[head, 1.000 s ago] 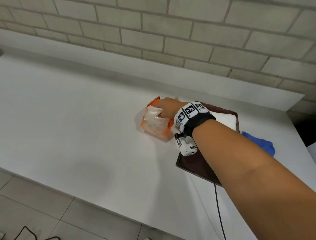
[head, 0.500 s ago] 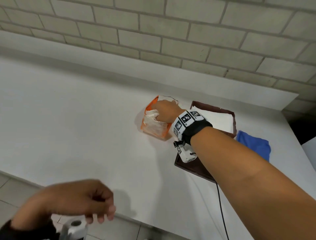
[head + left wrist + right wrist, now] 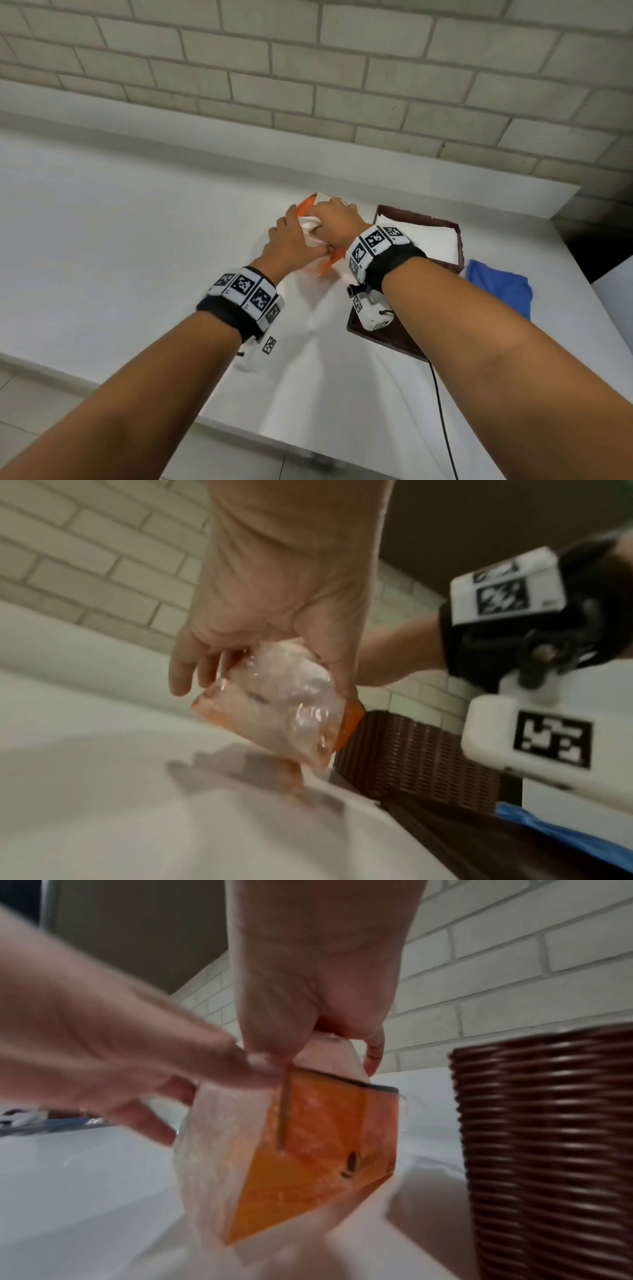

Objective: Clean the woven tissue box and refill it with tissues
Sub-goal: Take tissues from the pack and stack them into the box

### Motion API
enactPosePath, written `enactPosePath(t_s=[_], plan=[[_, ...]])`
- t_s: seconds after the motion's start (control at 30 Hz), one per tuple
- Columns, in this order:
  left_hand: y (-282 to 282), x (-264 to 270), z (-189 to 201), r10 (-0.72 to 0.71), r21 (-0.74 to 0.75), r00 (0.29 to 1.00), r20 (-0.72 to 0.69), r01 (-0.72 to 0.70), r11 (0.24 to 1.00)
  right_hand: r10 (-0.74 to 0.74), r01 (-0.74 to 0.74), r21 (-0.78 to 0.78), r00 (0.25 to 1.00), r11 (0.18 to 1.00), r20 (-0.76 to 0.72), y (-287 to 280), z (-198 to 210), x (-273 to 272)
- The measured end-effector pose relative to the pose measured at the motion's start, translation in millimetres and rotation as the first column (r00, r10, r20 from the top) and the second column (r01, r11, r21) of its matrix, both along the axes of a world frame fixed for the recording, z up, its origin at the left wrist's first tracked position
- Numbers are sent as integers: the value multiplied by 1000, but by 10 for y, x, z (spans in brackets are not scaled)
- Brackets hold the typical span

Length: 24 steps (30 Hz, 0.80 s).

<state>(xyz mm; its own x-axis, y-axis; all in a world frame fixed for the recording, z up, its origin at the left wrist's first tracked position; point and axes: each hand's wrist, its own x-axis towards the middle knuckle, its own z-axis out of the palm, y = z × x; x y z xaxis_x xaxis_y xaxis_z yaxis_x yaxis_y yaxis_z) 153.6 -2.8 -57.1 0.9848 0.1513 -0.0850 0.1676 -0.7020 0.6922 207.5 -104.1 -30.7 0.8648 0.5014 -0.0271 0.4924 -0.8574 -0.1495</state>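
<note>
A tissue pack (image 3: 310, 202) in clear and orange plastic is tilted just above the white table (image 3: 137, 240). My right hand (image 3: 337, 222) grips its top edge; the right wrist view shows the fingers (image 3: 373, 1053) curled over the pack (image 3: 325, 1137). My left hand (image 3: 294, 236) holds the pack's near side, thumb and fingers either side of the pack (image 3: 284, 702). The dark brown woven tissue box (image 3: 419, 219) stands just right of the pack, open, with white inside. Its woven wall (image 3: 548, 1150) is close beside the pack.
A blue cloth (image 3: 500, 287) lies on the table right of the woven box. A black cable (image 3: 442, 411) runs down from my right wrist. A brick wall (image 3: 308, 85) rises behind the table's back ledge. Floor tiles show below the front edge.
My left hand has come up from the lower left and taken hold of the tissue pack. The right hand has kept its grip, and the pack now sits tilted off the table.
</note>
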Motion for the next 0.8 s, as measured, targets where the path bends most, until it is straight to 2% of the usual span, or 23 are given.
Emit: enactPosePath(t_s=[0.2,0.3,0.43,0.6,0.7,0.77,0.8], plan=[[-107,29,-105,183,-84,982,53,-179,980,-59,75,234,996,969,-74,-36,-12,-3],[-103,13,-142,263,-127,964,30,-257,958,-122,169,487,984,857,-128,-61,-9,9],[-93,-35,-237,298,-93,955,8,-296,951,-176,213,656,977,724,-123,-111,117,52],[-115,-51,-211,354,-90,934,-48,-357,930,-190,342,841,939,419,-287,-211,282,53],[-153,-63,-74,312,-81,950,23,-309,948,-101,470,868,882,160,-460,-327,357,34],[-159,-71,43,277,-238,953,123,-242,941,-34,551,834,834,24,-550,-434,406,37],[-152,-50,93,282,-393,951,125,-214,894,12,583,812,813,-24,-583,-493,430,31]])
